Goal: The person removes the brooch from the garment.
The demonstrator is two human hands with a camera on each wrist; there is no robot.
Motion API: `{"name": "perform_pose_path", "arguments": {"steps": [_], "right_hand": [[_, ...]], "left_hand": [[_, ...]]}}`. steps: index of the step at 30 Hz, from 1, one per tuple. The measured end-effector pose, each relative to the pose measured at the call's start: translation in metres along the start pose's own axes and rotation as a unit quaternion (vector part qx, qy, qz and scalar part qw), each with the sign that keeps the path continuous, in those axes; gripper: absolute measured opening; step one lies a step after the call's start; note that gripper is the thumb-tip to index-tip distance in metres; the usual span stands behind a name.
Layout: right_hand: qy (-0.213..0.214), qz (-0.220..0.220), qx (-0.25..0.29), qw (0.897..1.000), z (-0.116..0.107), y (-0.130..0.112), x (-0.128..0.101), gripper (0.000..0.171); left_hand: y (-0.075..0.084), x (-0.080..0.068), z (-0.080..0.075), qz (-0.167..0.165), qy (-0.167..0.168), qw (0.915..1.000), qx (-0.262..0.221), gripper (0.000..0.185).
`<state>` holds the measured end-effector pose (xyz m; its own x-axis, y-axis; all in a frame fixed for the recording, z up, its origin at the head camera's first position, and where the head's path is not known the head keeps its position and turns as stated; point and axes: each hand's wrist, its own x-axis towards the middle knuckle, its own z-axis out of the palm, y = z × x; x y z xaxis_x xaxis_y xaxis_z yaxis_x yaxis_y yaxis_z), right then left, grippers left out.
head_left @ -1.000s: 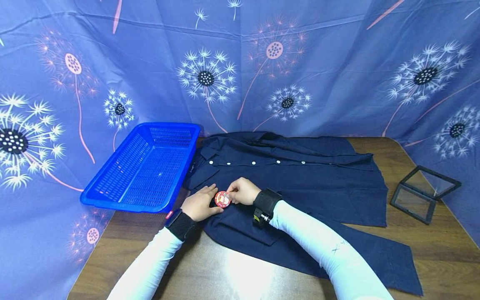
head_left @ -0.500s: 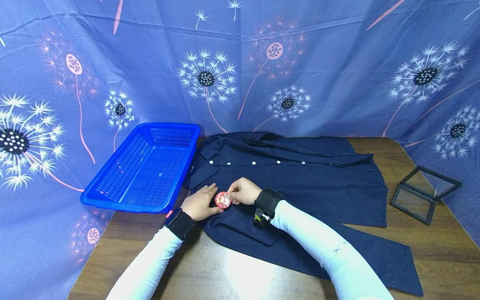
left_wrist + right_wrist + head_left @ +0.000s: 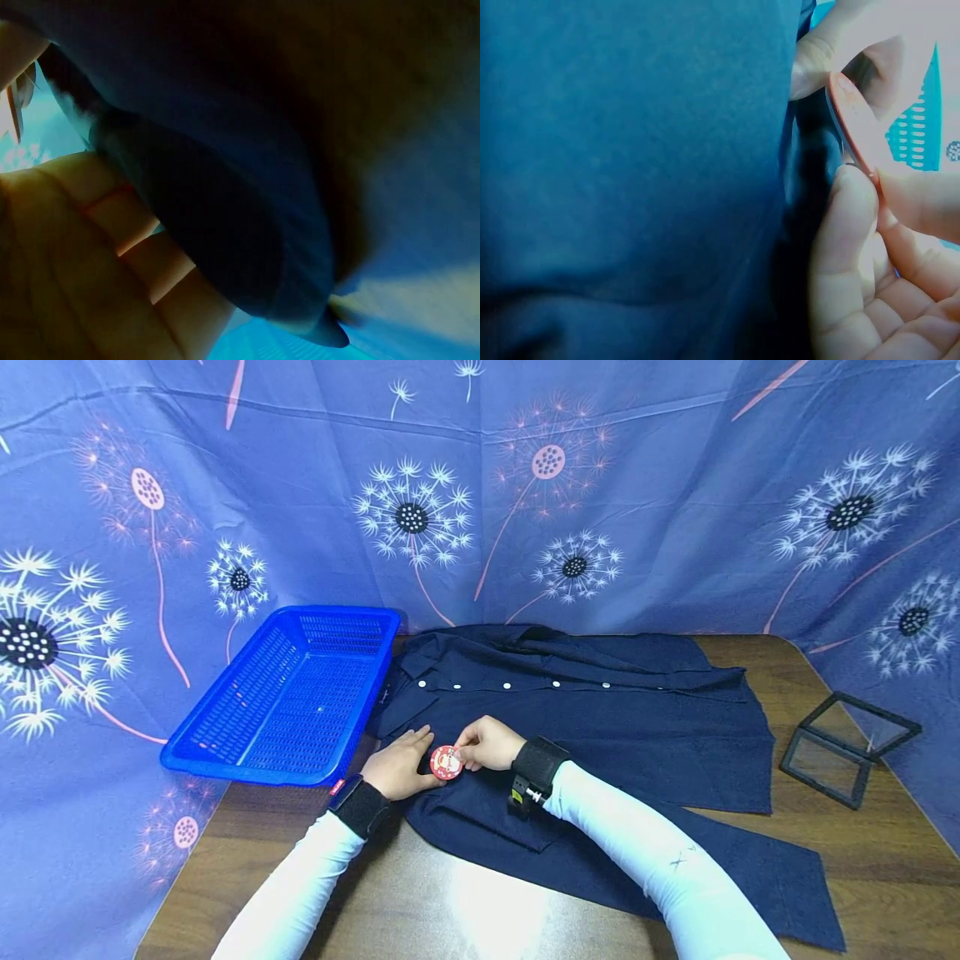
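Observation:
A round red badge [image 3: 446, 762] with a white and yellow cartoon print stands out against a dark navy shirt [image 3: 600, 735] with white buttons, spread on the table. My right hand [image 3: 489, 743] pinches the badge's right edge between thumb and forefinger. Seen from the right wrist, the badge [image 3: 853, 124] is tilted edge-on, close over the cloth. My left hand [image 3: 399, 767] rests on the shirt at the badge's left, fingers extended and thumb spread below it. In the left wrist view, dark cloth hides the fingertips of the left hand [image 3: 97, 247].
A blue plastic basket [image 3: 360, 727] stands to the left, close against the shirt's collar end. At the right, a black-framed hinged case [image 3: 825, 768] with clear panes lies on the wooden table [image 3: 900, 852]. A blue curtain [image 3: 480, 527] with dandelion print hangs behind.
Very little differs. The right hand and wrist have shifted slightly to the right, and the badge has dropped a touch in view. The left hand stays in place.

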<state>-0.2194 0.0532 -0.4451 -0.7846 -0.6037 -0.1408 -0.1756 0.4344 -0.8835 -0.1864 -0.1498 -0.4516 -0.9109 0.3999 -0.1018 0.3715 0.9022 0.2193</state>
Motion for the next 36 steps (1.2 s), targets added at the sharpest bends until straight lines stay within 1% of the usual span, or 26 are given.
{"name": "perform_pose_path", "arguments": {"steps": [6,9,13,19,25,32,36], "right_hand": [[0.002,0.009,0.003,1.0,-0.002,0.0,-0.002,0.01],[0.002,0.002,0.012,1.0,-0.004,0.001,-0.004,0.011],[0.01,-0.009,0.017,1.0,-0.009,0.0,-0.007,0.012],[0.031,-0.012,0.011,0.999,-0.018,0.0,-0.012,0.013],[0.048,-0.025,0.016,0.998,-0.029,0.001,-0.018,0.014],[0.077,-0.021,0.034,0.996,-0.044,0.006,-0.03,0.017],[0.097,-0.027,0.044,0.994,-0.055,0.01,-0.037,0.018]], "left_hand": [[-0.002,0.002,0.002,-0.001,-0.005,1.0,0.002,0.087],[-0.003,0.002,0.002,0.0,-0.007,1.0,0.001,0.087],[-0.002,0.002,0.001,-0.006,-0.017,0.9998,0.001,0.088],[0.001,0.001,-0.003,-0.019,-0.03,0.9994,-0.003,0.088],[0.001,0.001,-0.003,-0.015,-0.029,0.9995,-0.002,0.088],[0.003,0.0,-0.005,-0.013,-0.03,0.9994,-0.008,0.087],[0.002,0.0,-0.005,-0.011,-0.032,0.9994,-0.012,0.086]]}}
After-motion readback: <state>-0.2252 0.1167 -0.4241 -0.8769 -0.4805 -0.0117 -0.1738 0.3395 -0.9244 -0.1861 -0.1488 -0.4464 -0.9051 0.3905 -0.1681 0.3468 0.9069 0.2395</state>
